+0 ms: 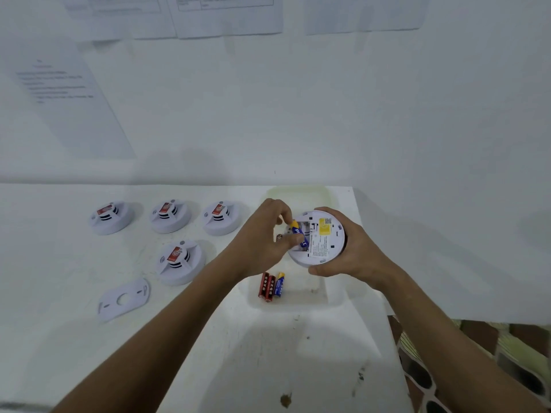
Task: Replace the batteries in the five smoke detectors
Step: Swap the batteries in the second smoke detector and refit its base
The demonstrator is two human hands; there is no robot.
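Observation:
My right hand (pixel 354 248) grips a white smoke detector (pixel 323 236), turned back side up above a clear tray (pixel 298 299). My left hand (pixel 265 242) pinches a blue and yellow battery (pixel 299 233) at the detector's open compartment. A second battery tip (pixel 279 237) shows under my left fingers. In the tray lie two red batteries (pixel 267 287) and one blue battery (pixel 279 284). Several more detectors stand face up on the table: three in a back row (pixel 170 216) and one nearer (pixel 180 262).
A white mounting plate (pixel 123 299) lies on the table at the front left. The white table (pixel 268 353) ends at the right, where patterned floor (pixel 477 353) shows. Papers hang on the wall behind.

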